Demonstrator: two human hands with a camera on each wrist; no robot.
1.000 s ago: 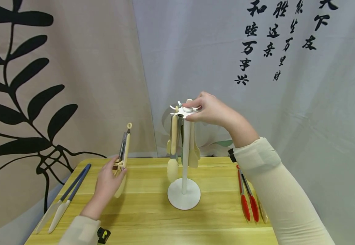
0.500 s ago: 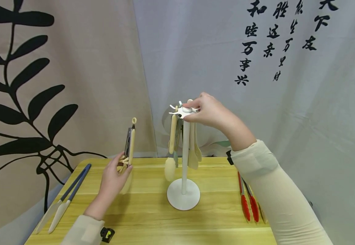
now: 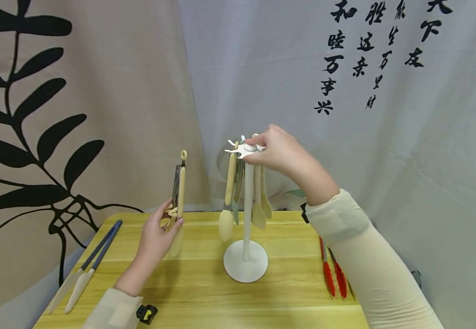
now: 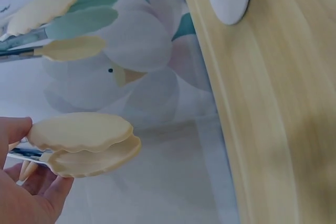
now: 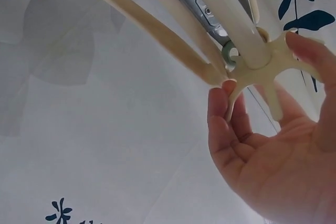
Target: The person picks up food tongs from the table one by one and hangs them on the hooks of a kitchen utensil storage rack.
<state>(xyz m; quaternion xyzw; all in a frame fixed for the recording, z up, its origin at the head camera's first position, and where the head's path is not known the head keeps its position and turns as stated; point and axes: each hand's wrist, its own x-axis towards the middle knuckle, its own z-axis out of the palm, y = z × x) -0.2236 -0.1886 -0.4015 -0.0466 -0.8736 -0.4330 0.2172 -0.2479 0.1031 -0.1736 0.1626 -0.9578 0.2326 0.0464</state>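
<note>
In the head view my left hand [image 3: 157, 237] holds a pair of cream tongs [image 3: 182, 192] upright, its ring end up, left of a white utensil stand [image 3: 246, 214]. The left wrist view shows the tongs' scalloped heads [image 4: 79, 129] pointing away from the fingers, slightly parted. My right hand [image 3: 281, 148] grips the stand's hooked top [image 5: 257, 74], thumb and fingers at its rim. From the hooks hang another pair of cream tongs [image 3: 230, 180], a greenish tool [image 3: 235, 212] and cream long-handled tools [image 3: 258, 214]. Some hooks on the near left side carry nothing.
Blue-handled tongs with pale heads [image 3: 77, 291] lie at the table's left edge. Red tongs [image 3: 328, 276] lie at the right, partly behind the right sleeve. A printed curtain [image 3: 262, 55] hangs behind the wooden table [image 3: 262, 310].
My left hand has moved right and upward with the tongs, closer to the stand. The hooked top has turned a little under my right hand, and the hanging tools have shifted with it.
</note>
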